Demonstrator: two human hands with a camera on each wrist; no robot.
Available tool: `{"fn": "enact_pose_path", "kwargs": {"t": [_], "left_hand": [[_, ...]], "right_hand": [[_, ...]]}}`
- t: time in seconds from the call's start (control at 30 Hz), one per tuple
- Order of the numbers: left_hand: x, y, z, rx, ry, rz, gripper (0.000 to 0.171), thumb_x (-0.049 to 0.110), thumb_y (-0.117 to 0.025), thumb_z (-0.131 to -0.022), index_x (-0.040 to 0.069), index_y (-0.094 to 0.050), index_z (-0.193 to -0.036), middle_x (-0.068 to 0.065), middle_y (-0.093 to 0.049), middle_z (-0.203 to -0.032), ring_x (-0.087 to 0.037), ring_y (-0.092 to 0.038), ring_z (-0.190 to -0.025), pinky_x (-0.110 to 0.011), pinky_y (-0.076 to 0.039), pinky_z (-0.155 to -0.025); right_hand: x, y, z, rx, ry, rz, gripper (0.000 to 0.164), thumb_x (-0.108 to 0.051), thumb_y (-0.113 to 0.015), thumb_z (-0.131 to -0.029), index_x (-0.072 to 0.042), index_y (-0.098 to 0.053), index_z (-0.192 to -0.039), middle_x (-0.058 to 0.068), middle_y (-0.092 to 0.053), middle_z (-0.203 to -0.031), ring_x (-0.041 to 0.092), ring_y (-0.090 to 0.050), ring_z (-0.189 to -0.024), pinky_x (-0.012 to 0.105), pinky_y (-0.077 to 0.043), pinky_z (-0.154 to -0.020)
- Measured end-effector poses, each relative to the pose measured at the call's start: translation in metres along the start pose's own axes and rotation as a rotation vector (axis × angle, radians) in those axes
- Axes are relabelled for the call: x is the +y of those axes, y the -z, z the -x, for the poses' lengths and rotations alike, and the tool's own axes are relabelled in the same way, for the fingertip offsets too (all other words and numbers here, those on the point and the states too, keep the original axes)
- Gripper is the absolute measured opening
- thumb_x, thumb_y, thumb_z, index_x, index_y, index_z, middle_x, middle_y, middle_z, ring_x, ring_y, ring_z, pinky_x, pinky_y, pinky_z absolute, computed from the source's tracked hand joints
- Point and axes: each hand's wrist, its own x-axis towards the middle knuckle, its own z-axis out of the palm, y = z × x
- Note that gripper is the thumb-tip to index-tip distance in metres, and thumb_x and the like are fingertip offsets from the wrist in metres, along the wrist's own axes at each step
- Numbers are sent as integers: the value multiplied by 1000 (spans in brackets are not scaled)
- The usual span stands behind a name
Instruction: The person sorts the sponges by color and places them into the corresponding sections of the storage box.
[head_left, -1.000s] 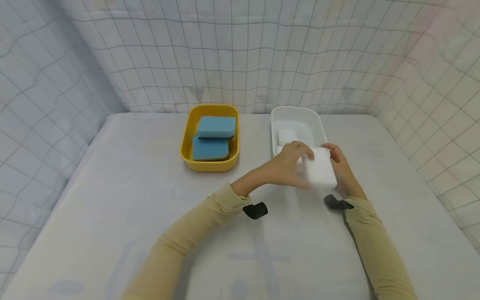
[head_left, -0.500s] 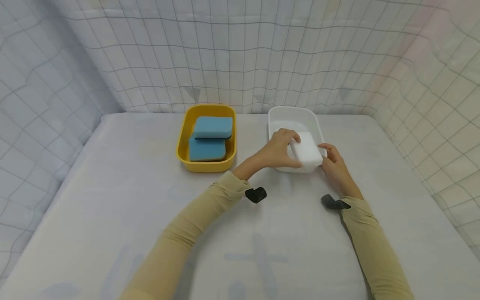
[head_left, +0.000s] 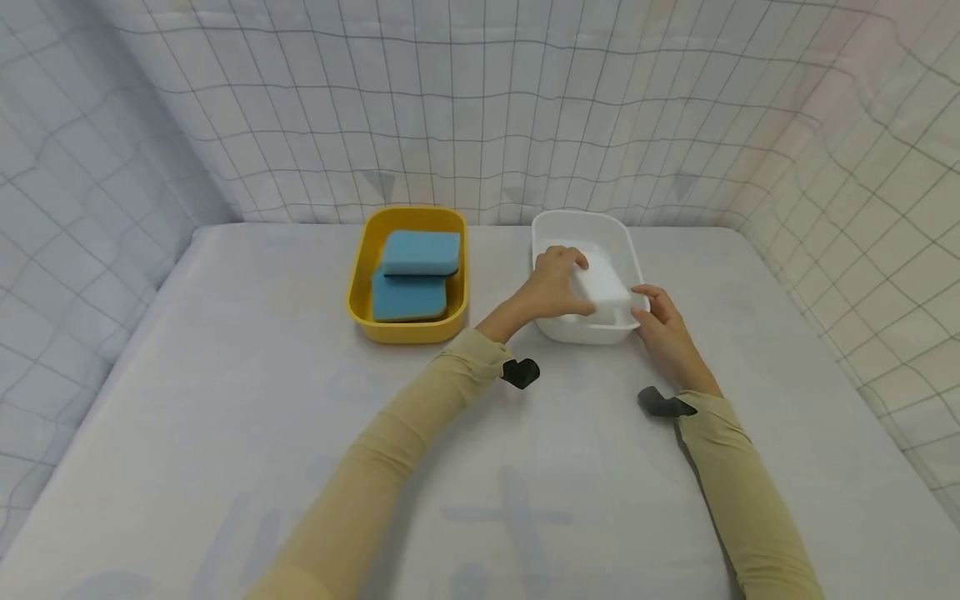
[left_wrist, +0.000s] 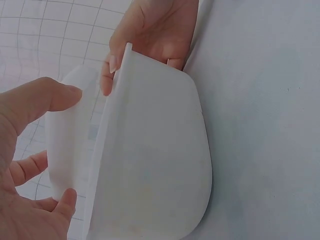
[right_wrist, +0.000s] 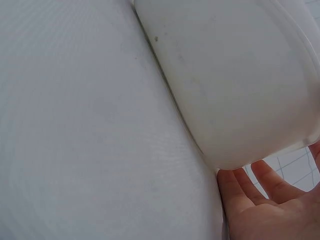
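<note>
A smooth white sponge block [head_left: 602, 285] is low in the white plastic tub [head_left: 588, 333]. My left hand [head_left: 555, 287] holds the block between thumb and fingertips from its left side. In the left wrist view the white block [left_wrist: 70, 135] shows beyond the tub's near rim, with the left hand's fingers [left_wrist: 30, 167] around it. At the tub's right front corner my right hand [head_left: 667, 337] grips the rim. The right wrist view has the right hand [right_wrist: 265, 210] against the tub wall [right_wrist: 225, 85]. Another white piece seen earlier in the tub is hidden now.
Left of the white tub stands a yellow tub [head_left: 408, 333]. In it, a light blue sponge [head_left: 422, 250] lies over a second blue sponge [head_left: 408, 298]. A grid-patterned cloth [head_left: 450, 117] hangs behind the white-covered table [head_left: 300, 375].
The white block went from in front of the tub, between both hands, up over the front rim and down inside it. My right hand let go of the block and took the rim.
</note>
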Motion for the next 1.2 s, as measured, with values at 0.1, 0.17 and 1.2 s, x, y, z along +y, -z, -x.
{"fn": "enact_pose_path", "kwargs": {"t": [0.1,0.17,1.2], "left_hand": [[-1,-3,-5,6,27,7,60,29,-76,-75,9,-48,-124,-15,-36,-142,-30,-31,-133,-39,-37,-106],[-2,-5,-8,12,36,11,60,29,-76,-75,8,-48,-124,-15,-35,-142,-30,-31,-132,-39,-37,-106],[-4,-25,-29,114,83,-32,43,13,-63,-87,5,-52,-128,-14,-41,-137,-26,-40,-128,-32,-39,-106]], "right_hand": [[0,0,-1,-4,7,-11,30,-17,-46,-98,-25,-41,-126,4,-32,-140,8,-40,-118,12,-42,-90],[1,1,-1,-5,7,-13,30,-17,-46,-98,-26,-41,-126,4,-31,-142,9,-40,-119,12,-41,-90],[-2,2,-2,-7,-21,-22,29,-18,-47,-98,-26,-41,-125,11,-13,-157,16,-31,-130,12,-39,-92]]}}
